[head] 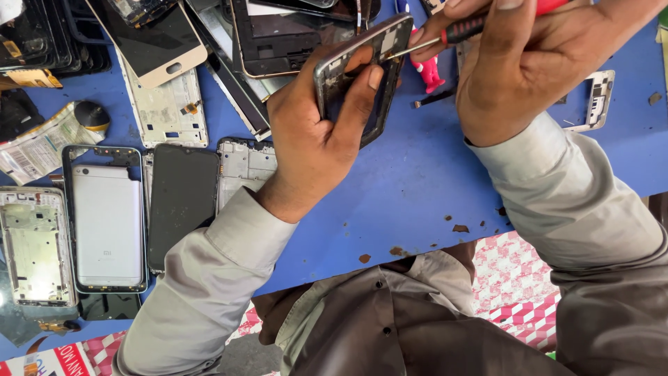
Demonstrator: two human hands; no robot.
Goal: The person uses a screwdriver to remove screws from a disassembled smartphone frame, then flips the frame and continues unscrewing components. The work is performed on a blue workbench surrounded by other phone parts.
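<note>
My left hand (316,132) grips a grey phone frame (362,73) above the blue table (417,181); my right hand (515,69) pinches a red-handled screwdriver (459,29), tip at the frame's upper edge. I note a crumpled white labelled packet (38,143) at far left.

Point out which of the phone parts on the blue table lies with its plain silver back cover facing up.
It is the silver-backed phone in a dark frame, at the left of the blue table. The bare metal phone chassis beside it shows open innards, and the black screen panel is dark.
</note>
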